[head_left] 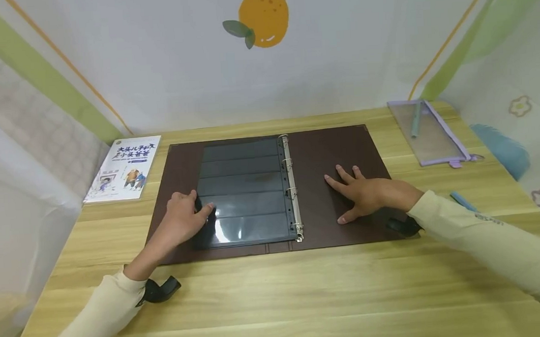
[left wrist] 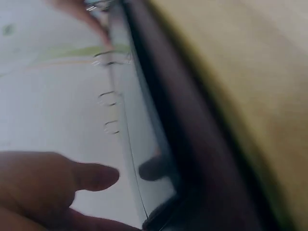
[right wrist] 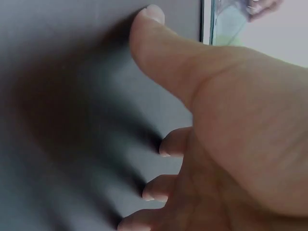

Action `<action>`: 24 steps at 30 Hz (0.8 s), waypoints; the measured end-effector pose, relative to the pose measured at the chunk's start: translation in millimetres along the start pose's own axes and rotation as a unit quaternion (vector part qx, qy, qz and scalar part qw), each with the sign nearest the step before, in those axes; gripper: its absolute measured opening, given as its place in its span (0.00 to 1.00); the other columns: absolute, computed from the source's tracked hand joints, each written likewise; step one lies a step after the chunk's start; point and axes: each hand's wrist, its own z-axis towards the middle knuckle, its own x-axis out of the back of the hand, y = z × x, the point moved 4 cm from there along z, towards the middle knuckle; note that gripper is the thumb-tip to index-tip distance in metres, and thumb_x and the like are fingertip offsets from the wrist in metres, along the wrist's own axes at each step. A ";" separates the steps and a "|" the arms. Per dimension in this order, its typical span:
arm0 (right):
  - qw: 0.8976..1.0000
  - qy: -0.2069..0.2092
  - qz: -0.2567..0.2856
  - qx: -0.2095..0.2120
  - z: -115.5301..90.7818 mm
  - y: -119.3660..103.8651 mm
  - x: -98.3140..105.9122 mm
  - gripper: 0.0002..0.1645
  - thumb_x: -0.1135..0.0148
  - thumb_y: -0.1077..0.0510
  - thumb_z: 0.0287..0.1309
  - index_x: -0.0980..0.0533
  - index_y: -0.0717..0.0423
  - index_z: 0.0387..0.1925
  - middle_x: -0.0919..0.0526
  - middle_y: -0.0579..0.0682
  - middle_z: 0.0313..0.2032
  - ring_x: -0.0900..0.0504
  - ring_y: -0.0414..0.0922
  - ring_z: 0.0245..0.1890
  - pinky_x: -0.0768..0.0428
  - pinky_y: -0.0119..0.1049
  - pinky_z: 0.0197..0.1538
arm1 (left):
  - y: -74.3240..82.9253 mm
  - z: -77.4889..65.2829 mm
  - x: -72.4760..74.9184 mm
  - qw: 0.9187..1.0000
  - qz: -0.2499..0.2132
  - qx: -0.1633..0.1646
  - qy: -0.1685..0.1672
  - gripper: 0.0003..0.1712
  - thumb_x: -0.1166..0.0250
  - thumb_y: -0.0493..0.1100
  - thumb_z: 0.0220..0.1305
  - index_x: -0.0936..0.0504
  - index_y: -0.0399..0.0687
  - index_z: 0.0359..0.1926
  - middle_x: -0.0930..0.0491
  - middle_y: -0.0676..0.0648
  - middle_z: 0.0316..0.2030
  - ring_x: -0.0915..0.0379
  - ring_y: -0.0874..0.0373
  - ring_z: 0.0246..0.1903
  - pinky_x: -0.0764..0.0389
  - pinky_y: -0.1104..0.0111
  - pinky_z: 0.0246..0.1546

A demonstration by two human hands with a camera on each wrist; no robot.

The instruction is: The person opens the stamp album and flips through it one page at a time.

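A dark brown ring binder (head_left: 315,156) lies spread out, with black pocket pages (head_left: 241,184) on its left half and a metal ring spine (head_left: 291,193) at the middle. At the pages' left edge is my left hand (head_left: 183,217). Its thumb (left wrist: 98,176) is held over the glossy page, a gap showing between it and its reflection, while a finger meets the page edge below. My right hand (head_left: 365,196) rests spread on the bare right cover, the fingertips (right wrist: 161,187) touching it.
A white booklet (head_left: 125,168) with cartoon figures lies left of the binder. Beyond its right side are a purple-edged mesh pouch (head_left: 435,139) with a pale green pen (head_left: 416,120) and a blue pen (head_left: 463,201) near the right sleeve. A white curtain (head_left: 177,66) hangs behind the wooden table (head_left: 276,295).
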 end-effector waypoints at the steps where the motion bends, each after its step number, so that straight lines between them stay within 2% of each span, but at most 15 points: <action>1: 1.000 0.001 0.001 0.001 -0.4 0.2 -0.1 0.66 0.34 0.37 0.62 0.64 0.56 0.81 0.73 0.72 0.77 0.70 0.79 0.74 0.37 0.73 0.66 | 1.5 -1.4 -4.1 0.999 0.033 -0.010 0.004 0.40 0.45 0.48 0.76 0.42 0.12 0.68 0.34 0.14 0.54 0.40 0.26 0.57 0.33 0.40 0.58; 2: 1.000 0.002 0.003 0.001 -0.7 -0.1 -0.2 0.65 0.34 0.37 0.62 0.65 0.55 0.81 0.73 0.72 0.77 0.70 0.79 0.74 0.38 0.73 0.67 | 3.6 -3.2 -7.8 0.997 0.068 -0.020 0.012 0.39 0.45 0.48 0.76 0.40 0.11 0.67 0.37 0.15 0.58 0.43 0.25 0.59 0.34 0.39 0.59; 4: 1.000 0.005 0.006 0.001 -1.5 -0.7 0.0 0.65 0.34 0.37 0.62 0.64 0.55 0.81 0.73 0.71 0.78 0.71 0.79 0.74 0.39 0.72 0.68 | 8.0 -5.2 -14.8 0.991 0.126 -0.040 0.034 0.38 0.44 0.48 0.76 0.37 0.13 0.65 0.37 0.17 0.59 0.42 0.28 0.57 0.32 0.41 0.54; 6: 1.000 0.009 0.007 0.003 -2.2 -0.3 0.0 0.65 0.34 0.37 0.62 0.64 0.55 0.81 0.72 0.71 0.78 0.70 0.79 0.74 0.39 0.72 0.68 | 13.6 -5.6 -21.7 0.984 0.165 -0.057 0.047 0.37 0.45 0.50 0.77 0.36 0.18 0.68 0.39 0.19 0.64 0.44 0.27 0.63 0.32 0.41 0.55; 7: 1.000 0.011 0.007 0.004 -2.5 -0.4 -0.1 0.65 0.34 0.37 0.62 0.64 0.55 0.81 0.72 0.71 0.78 0.70 0.79 0.74 0.40 0.72 0.68 | 16.0 -5.0 -25.5 0.982 0.174 -0.063 0.040 0.38 0.46 0.53 0.77 0.38 0.21 0.70 0.42 0.21 0.69 0.47 0.27 0.68 0.32 0.39 0.58; 9: 1.000 0.014 0.010 0.004 -2.6 -0.2 -0.2 0.65 0.34 0.37 0.62 0.64 0.55 0.81 0.72 0.71 0.78 0.70 0.79 0.74 0.41 0.73 0.68 | 21.3 -3.5 -33.0 0.982 0.173 -0.076 0.009 0.40 0.50 0.56 0.79 0.43 0.30 0.76 0.52 0.27 0.77 0.59 0.29 0.77 0.41 0.35 0.67; 11: 1.000 0.023 0.012 0.007 -1.5 -1.4 0.0 0.65 0.34 0.37 0.62 0.63 0.54 0.81 0.71 0.70 0.78 0.70 0.79 0.74 0.41 0.73 0.68 | 24.2 -2.9 -36.0 0.982 0.163 -0.082 -0.035 0.42 0.52 0.58 0.79 0.51 0.37 0.79 0.61 0.31 0.80 0.69 0.32 0.79 0.52 0.33 0.72; 13: 0.999 0.034 0.010 0.008 -0.8 -1.6 0.0 0.64 0.34 0.35 0.61 0.62 0.53 0.82 0.70 0.69 0.79 0.68 0.78 0.75 0.45 0.74 0.69 | 26.3 -2.6 -36.4 0.980 0.162 -0.088 -0.072 0.42 0.53 0.59 0.79 0.54 0.40 0.80 0.63 0.32 0.80 0.70 0.33 0.79 0.54 0.33 0.73; 15: 0.998 0.055 0.011 0.014 -0.9 1.4 -0.5 0.63 0.36 0.33 0.62 0.60 0.52 0.82 0.68 0.68 0.79 0.67 0.76 0.76 0.52 0.75 0.71 | 27.6 -2.4 -33.4 0.978 0.162 -0.094 -0.088 0.42 0.53 0.60 0.79 0.53 0.40 0.80 0.59 0.31 0.79 0.64 0.32 0.79 0.50 0.33 0.72; 17: 0.995 0.091 0.020 0.026 -2.6 7.9 1.7 0.60 0.39 0.32 0.64 0.59 0.50 0.82 0.66 0.65 0.80 0.67 0.73 0.77 0.60 0.75 0.72 | 27.1 0.5 -26.1 0.981 0.145 -0.100 -0.080 0.42 0.52 0.59 0.79 0.50 0.39 0.80 0.55 0.30 0.79 0.59 0.31 0.78 0.47 0.33 0.71; 19: 0.988 0.146 0.025 0.039 -6.9 20.1 7.9 0.56 0.43 0.33 0.67 0.58 0.50 0.82 0.66 0.64 0.80 0.68 0.71 0.78 0.66 0.75 0.72 | 24.3 5.1 -15.4 0.985 0.122 -0.107 -0.059 0.42 0.51 0.60 0.78 0.49 0.40 0.80 0.55 0.31 0.79 0.59 0.33 0.78 0.47 0.33 0.71; 22: 0.970 0.237 0.029 0.038 -18.0 48.6 26.3 0.51 0.48 0.36 0.73 0.62 0.50 0.82 0.70 0.60 0.81 0.74 0.65 0.79 0.70 0.73 0.73 | 16.4 14.9 6.3 0.989 0.089 -0.114 -0.010 0.43 0.54 0.61 0.79 0.55 0.42 0.81 0.63 0.34 0.81 0.69 0.37 0.80 0.55 0.34 0.74; 24: 0.957 0.289 0.019 0.025 -27.8 71.5 40.5 0.50 0.53 0.37 0.76 0.66 0.50 0.82 0.74 0.58 0.80 0.79 0.63 0.79 0.73 0.72 0.73 | 8.6 21.0 23.2 0.989 0.087 -0.114 0.032 0.45 0.57 0.63 0.79 0.60 0.44 0.81 0.70 0.39 0.81 0.79 0.40 0.80 0.62 0.35 0.75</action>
